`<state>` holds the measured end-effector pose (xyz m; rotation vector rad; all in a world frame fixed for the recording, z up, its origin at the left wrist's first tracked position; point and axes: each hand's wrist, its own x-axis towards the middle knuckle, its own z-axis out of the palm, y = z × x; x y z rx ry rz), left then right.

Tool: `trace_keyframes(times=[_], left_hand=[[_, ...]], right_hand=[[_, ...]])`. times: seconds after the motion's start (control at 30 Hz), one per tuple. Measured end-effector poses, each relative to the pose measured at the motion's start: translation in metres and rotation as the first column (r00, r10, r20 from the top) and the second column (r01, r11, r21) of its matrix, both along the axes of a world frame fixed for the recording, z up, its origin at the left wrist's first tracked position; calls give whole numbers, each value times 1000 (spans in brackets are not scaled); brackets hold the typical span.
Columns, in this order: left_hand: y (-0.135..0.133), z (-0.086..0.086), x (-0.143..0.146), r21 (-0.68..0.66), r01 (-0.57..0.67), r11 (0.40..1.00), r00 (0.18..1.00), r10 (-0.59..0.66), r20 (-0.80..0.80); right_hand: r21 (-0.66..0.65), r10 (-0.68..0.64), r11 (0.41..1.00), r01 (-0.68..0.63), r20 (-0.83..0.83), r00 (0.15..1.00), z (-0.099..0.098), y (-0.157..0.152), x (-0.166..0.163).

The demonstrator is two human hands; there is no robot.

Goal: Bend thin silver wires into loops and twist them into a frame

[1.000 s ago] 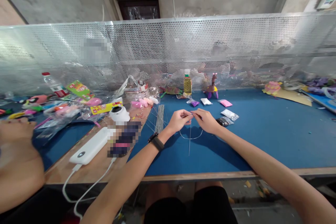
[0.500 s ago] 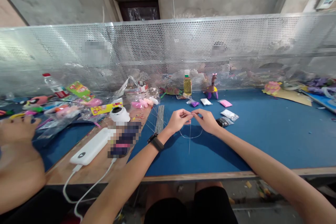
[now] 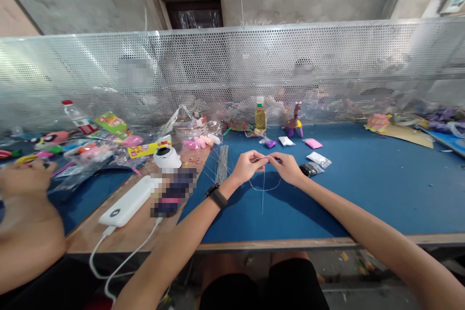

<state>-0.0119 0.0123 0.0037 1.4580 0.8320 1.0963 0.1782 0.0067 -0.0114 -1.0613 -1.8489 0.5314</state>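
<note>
My left hand (image 3: 247,165) and my right hand (image 3: 286,167) meet above the blue table mat (image 3: 363,189), fingers pinched together on a thin metal wire (image 3: 264,189). The wire curves into a loop below my hands, and one straight end hangs down toward me. A black band sits on my left wrist. Just left of my left hand lies a bundle of straight wires (image 3: 221,162).
Small packets of coloured material (image 3: 313,143) lie behind my hands, with a yellow bottle (image 3: 259,115) and a purple figure (image 3: 294,122) by the perforated metal screen (image 3: 232,72). A white power bank (image 3: 127,201) and cluttered bags sit left. Another person's arm (image 3: 25,213) rests at far left.
My hands stay pinched on the wire almost in place. The other person's hand at far left shifted slightly.
</note>
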Motion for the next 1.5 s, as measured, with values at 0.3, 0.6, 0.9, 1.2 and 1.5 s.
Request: trace_keyframes(times=[0.3, 0.6, 0.9, 1.2, 1.5], left_hand=[[2, -4, -2, -24, 35, 999, 999, -35, 9], [2, -3, -2, -33, 8, 999, 1000, -8, 8], [3, -4, -2, -26, -16, 1000, 1000, 16, 14], [2, 0, -1, -53, -30, 998, 999, 32, 23], [4, -1, -3, -66, -27, 997, 999, 29, 28]], right_hand=[[-206, 145, 957, -206, -274, 951, -3, 6, -1], [-284, 130, 927, -245, -370, 920, -8, 11, 1], [0, 122, 993, -122, 5, 993, 1, -6, 4], [-226, 193, 937, -268, -306, 932, -13, 1, 0], [-245, 249, 900, -359, -387, 888, -13, 3, 0]])
